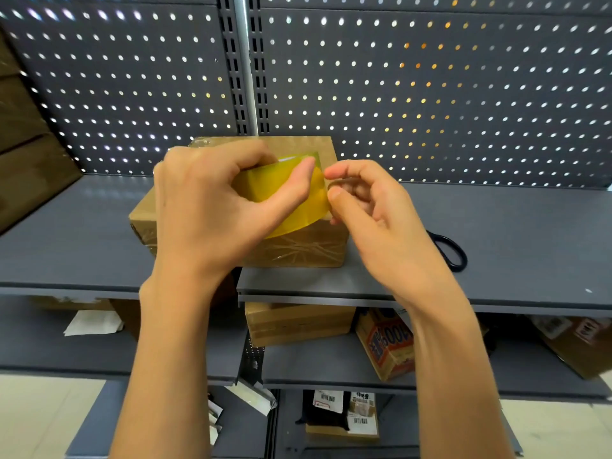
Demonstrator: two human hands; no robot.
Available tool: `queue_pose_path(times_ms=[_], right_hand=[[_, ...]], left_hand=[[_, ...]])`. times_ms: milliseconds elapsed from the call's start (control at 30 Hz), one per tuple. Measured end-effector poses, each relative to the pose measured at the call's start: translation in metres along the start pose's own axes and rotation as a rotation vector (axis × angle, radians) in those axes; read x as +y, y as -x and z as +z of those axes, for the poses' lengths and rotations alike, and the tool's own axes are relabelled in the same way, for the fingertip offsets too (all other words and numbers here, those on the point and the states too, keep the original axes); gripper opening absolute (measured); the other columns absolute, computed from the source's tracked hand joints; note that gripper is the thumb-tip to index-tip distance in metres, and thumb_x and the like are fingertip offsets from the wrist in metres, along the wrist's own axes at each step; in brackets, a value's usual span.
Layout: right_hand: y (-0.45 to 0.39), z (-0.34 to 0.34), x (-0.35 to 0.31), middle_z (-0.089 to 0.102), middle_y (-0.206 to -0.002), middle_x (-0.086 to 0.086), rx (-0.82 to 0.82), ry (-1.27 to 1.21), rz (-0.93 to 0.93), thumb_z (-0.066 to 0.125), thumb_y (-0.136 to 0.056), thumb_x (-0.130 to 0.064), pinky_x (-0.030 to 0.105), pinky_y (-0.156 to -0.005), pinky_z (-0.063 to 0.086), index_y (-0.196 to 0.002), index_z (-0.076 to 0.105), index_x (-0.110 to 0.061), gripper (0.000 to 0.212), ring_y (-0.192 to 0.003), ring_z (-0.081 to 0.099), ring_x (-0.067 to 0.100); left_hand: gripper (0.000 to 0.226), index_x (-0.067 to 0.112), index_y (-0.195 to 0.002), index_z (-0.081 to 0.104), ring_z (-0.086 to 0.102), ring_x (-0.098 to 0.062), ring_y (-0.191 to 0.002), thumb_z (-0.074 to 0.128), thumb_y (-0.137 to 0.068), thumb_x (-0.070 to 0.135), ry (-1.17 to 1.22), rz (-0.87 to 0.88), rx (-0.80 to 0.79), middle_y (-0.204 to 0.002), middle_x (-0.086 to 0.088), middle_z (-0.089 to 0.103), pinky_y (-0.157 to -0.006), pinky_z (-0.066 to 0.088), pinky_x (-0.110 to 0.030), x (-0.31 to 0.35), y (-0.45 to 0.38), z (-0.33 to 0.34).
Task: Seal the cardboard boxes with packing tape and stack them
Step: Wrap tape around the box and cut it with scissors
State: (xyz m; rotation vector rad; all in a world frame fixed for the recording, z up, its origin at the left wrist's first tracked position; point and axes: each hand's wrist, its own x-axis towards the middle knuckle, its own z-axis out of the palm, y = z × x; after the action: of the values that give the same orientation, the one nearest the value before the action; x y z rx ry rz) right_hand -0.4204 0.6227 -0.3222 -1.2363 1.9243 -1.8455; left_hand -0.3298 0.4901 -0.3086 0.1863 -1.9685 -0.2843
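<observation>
From my head view, my left hand (pixel 212 207) grips the yellow tape roll (pixel 291 193) just above the cardboard box (pixel 298 250) on the grey shelf (pixel 496 233). My right hand (pixel 371 207), fingers curled, pinches at the roll's edge. Scissors (pixel 450 250) lie to the right.

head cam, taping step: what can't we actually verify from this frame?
- Cardboard box top seam: hidden by both hands.
- Tape roll free end: right hand fingertips cover it.
- Scissors blades: behind the right wrist.
- Lower-shelf labels: too small.
</observation>
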Motion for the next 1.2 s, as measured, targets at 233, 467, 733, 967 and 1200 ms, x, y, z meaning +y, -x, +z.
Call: queue_pose_path(times_ms=[233,467,733,967,1200], right_hand=[[-0.002,-0.012,0.002,0.07,-0.09,0.003,-0.021,-0.165,0.062,0.064,-0.086,-0.002,0.016,-0.078,0.051,-0.097,0.07,-0.015,0.018,-0.079,0.065,0.004],[-0.002,-0.013,0.012,0.074,-0.08,-0.007,0.041,0.082,0.033,0.072,-0.083,-0.017,0.033,-0.082,0.055,-0.079,0.074,-0.025,0.009,-0.08,0.069,0.01],[-0.005,-0.011,0.008,0.062,-0.082,0.001,-0.25,0.457,0.038,0.041,-0.101,-0.025,0.02,-0.064,0.039,-0.085,0.044,-0.024,0.017,-0.069,0.051,0.008],[-0.004,-0.007,-0.011,0.035,-0.062,-0.004,-0.272,0.172,-0.214,0.043,-0.092,-0.016,0.024,-0.055,0.029,-0.073,0.042,-0.013,0.019,-0.059,0.031,0.01],[-0.009,0.002,-0.004,0.031,-0.061,0.004,-0.119,-0.081,-0.193,0.058,-0.09,-0.019,0.019,-0.056,0.029,-0.065,0.038,-0.014,0.032,-0.059,0.03,0.012]], left_hand=[[0.041,0.009,-0.061,0.065,0.047,-0.025,-0.046,0.064,-0.086,0.042,-0.034,0.049,-0.014,-0.049,-0.007,0.054,-0.044,0.04,-0.038,-0.002,0.003,0.0],[0.039,0.01,-0.061,0.065,0.046,-0.024,-0.045,0.064,-0.085,0.042,-0.063,0.063,0.002,-0.048,-0.007,0.053,-0.042,0.04,-0.036,-0.002,0.006,0.002],[0.04,0.011,-0.061,0.066,0.041,-0.021,-0.044,0.062,-0.083,0.045,-0.08,0.044,-0.017,-0.046,-0.008,0.052,-0.044,0.039,-0.033,-0.005,0.008,0.005],[0.042,0.01,-0.063,0.067,0.042,-0.02,-0.048,0.065,-0.083,0.047,0.051,-0.098,-0.048,-0.05,-0.005,0.052,-0.048,0.035,-0.032,-0.009,0.001,0.0],[0.049,0.008,-0.061,0.062,0.045,-0.021,-0.051,0.059,-0.086,0.05,0.09,-0.113,-0.135,-0.051,-0.005,0.051,-0.049,0.036,-0.035,-0.002,0.0,-0.008]])
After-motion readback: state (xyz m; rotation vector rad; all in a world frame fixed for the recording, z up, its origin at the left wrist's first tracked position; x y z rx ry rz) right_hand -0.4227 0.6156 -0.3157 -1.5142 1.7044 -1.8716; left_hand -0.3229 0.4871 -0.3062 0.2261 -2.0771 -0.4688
